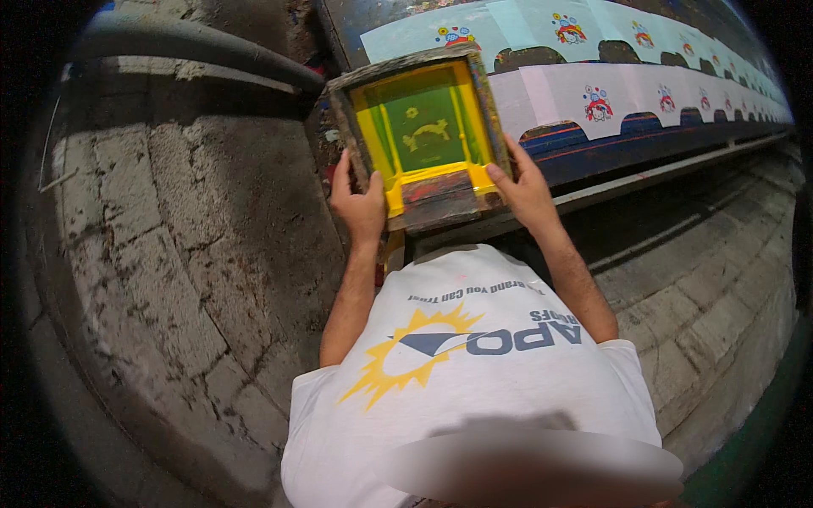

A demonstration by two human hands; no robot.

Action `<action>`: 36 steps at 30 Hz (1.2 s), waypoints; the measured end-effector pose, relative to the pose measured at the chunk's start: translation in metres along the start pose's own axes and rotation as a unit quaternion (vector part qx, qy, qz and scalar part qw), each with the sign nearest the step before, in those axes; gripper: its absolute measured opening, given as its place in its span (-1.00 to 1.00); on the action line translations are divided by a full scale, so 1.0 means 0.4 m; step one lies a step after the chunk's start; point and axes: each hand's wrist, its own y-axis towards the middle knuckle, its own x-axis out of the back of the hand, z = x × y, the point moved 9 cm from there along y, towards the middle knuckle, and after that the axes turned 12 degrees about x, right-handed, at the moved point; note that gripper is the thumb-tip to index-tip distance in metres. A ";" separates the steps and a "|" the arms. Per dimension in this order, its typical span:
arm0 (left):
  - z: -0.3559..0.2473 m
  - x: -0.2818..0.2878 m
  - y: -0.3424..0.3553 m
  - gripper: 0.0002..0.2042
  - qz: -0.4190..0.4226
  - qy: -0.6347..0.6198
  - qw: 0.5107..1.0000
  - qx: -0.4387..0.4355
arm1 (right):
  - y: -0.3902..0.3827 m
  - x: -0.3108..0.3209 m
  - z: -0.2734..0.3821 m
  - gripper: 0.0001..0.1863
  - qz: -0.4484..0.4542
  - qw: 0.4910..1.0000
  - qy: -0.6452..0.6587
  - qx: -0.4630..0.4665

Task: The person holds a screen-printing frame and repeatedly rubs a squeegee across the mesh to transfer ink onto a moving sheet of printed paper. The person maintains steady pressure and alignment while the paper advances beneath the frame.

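Observation:
A screen printing frame (343, 114) with worn wooden sides is held up in front of me, tilted slightly. Its mesh is green in the middle, with a small flower and curved design, and yellow ink or tape runs around it. Across the bottom of the frame lies a dark, ink-stained squeegee or board; which one I cannot tell. My left hand (359, 203) grips the lower left side, thumb in front. My right hand (527, 190) grips the lower right side, thumb on the frame's edge and fingers along the outside.
To the right runs a long dark-blue printing table (576, 157). Two rows of cut fabric pieces lie on it, pale blue behind and pale pink (550, 102) in front, with colourful cartoon prints. A thick grey pipe (195, 49) crosses the upper left above worn paving (152, 254).

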 end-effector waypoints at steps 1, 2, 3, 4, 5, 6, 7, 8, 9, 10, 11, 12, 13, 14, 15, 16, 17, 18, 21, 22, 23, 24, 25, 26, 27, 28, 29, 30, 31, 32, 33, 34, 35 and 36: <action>-0.007 -0.038 -0.026 -0.38 -0.005 -0.024 1.000 0.002 | 0.004 0.043 -0.001 -0.20 0.014 1.000 0.020 0.008; -0.027 -0.070 -0.052 -0.37 -0.023 0.005 0.999 -0.029 | 0.009 0.086 -0.010 -0.18 0.016 1.000 -0.011 0.004; -0.042 -0.103 -0.076 -0.36 -0.035 0.033 0.998 -0.050 | 0.013 0.126 -0.019 -0.17 0.013 0.999 -0.034 0.002; -0.045 -0.134 -0.097 -0.34 -0.029 0.008 0.998 -0.047 | 0.013 0.153 -0.027 -0.15 0.023 0.999 -0.030 0.005; -0.057 -0.157 -0.121 -0.32 -0.037 0.032 0.997 -0.053 | 0.013 0.183 -0.031 -0.14 0.029 0.999 -0.025 0.001; -0.056 -0.179 -0.132 -0.32 -0.031 0.031 0.998 -0.049 | 0.015 0.202 -0.040 -0.13 0.034 0.999 -0.022 0.001; -0.058 -0.195 -0.140 -0.32 -0.028 0.029 0.998 -0.046 | 0.014 0.217 -0.051 -0.13 0.039 0.999 -0.035 -0.011; -0.051 -0.205 -0.146 -0.32 -0.022 0.019 0.999 -0.031 | 0.012 0.229 -0.064 -0.13 0.047 0.997 -0.049 -0.023; -0.044 -0.212 -0.151 -0.31 -0.017 0.008 1.000 -0.015 | 0.010 0.238 -0.074 -0.12 0.056 0.996 -0.060 -0.029; -0.036 -0.217 -0.152 -0.31 -0.014 -0.004 1.000 0.000 | 0.009 0.242 -0.083 -0.11 0.068 0.995 -0.066 -0.030; -0.036 -0.218 -0.151 -0.31 -0.016 0.008 1.000 -0.002 | 0.008 0.241 -0.087 -0.10 0.079 0.994 -0.069 -0.025; -0.033 -0.220 -0.150 -0.31 -0.017 0.022 1.000 -0.002 | 0.006 0.239 -0.095 -0.09 0.088 0.994 -0.069 -0.019; -0.032 -0.220 -0.147 -0.31 -0.017 0.035 0.999 -0.004 | 0.006 0.239 -0.101 -0.09 0.082 0.995 -0.056 -0.017; -0.029 -0.220 -0.144 -0.31 -0.017 0.027 0.999 -0.001 | 0.007 0.239 -0.107 -0.09 0.073 0.996 -0.042 -0.011; -0.026 -0.221 -0.142 -0.31 -0.015 0.018 1.000 0.003 | 0.007 0.242 -0.116 -0.08 0.064 0.998 -0.026 -0.012; -0.018 -0.222 -0.139 -0.31 -0.011 0.008 1.000 0.018 | 0.008 0.242 -0.119 -0.08 0.066 0.998 -0.007 -0.003; -0.019 -0.222 -0.139 -0.31 -0.010 0.007 1.000 0.016 | 0.009 0.243 -0.124 -0.08 0.068 0.998 0.013 -0.002; -0.013 -0.223 -0.139 -0.32 -0.007 0.004 1.000 0.025 | 0.010 0.244 -0.129 -0.09 0.068 0.997 0.038 0.000; 0.000 -0.226 -0.137 -0.32 0.004 -0.003 0.999 0.048 | 0.013 0.247 -0.128 -0.13 0.088 0.995 0.037 -0.005; 0.006 -0.227 -0.136 -0.32 0.006 -0.007 0.998 0.055 | 0.014 0.250 -0.122 -0.13 0.090 0.996 0.027 -0.005; 0.011 -0.227 -0.135 -0.32 0.006 -0.014 0.998 0.056 | 0.016 0.252 -0.112 -0.14 0.090 0.996 0.019 -0.007; 0.016 -0.227 -0.132 -0.32 0.008 -0.022 0.998 0.056 | 0.018 0.252 -0.105 -0.15 0.086 0.996 0.009 -0.020; 0.020 -0.229 -0.130 -0.32 0.013 -0.041 0.998 0.052 | 0.021 0.257 -0.062 -0.17 0.085 0.992 -0.082 0.046; 0.019 -0.229 -0.128 -0.33 0.001 -0.018 0.999 0.037 | 0.013 0.262 -0.018 -0.19 0.079 0.977 -0.173 0.100; 0.015 -0.230 -0.126 -0.33 -0.006 -0.007 1.000 0.017 | 0.004 0.259 0.025 -0.21 0.071 0.950 -0.263 0.151; 0.012 -0.230 -0.128 -0.34 -0.012 0.006 1.000 -0.002 | -0.008 0.240 0.062 -0.24 0.082 0.940 -0.270 0.192; 0.013 -0.231 -0.127 -0.34 -0.013 0.005 1.000 -0.005 | -0.018 0.221 0.099 -0.28 0.093 0.927 -0.278 0.234; 0.011 -0.233 -0.125 -0.34 -0.016 0.001 1.000 -0.010 | -0.025 0.198 0.139 -0.31 0.102 0.909 -0.286 0.286; 0.009 -0.232 -0.125 -0.34 -0.021 -0.005 1.000 -0.014 | -0.029 0.160 0.146 -0.34 0.153 0.908 -0.273 0.280; 0.006 -0.232 -0.128 -0.34 -0.023 -0.001 1.000 -0.017 | -0.039 0.119 0.153 -0.36 0.203 0.903 -0.257 0.279; 0.000 -0.231 -0.130 -0.35 -0.025 0.005 0.999 -0.020 | -0.048 0.081 0.157 -0.39 0.253 0.896 -0.238 0.276; -0.004 -0.229 -0.129 -0.35 -0.023 0.010 1.000 -0.018 | -0.059 0.046 0.174 -0.39 0.276 0.869 -0.265 0.315; -0.008 -0.227 -0.131 -0.34 -0.021 0.006 1.000 -0.023 | -0.062 0.023 0.169 -0.37 0.301 0.851 -0.295 0.314; -0.012 -0.224 -0.132 -0.33 -0.014 0.002 1.000 -0.022 | -0.062 0.003 0.165 -0.36 0.326 0.831 -0.325 0.312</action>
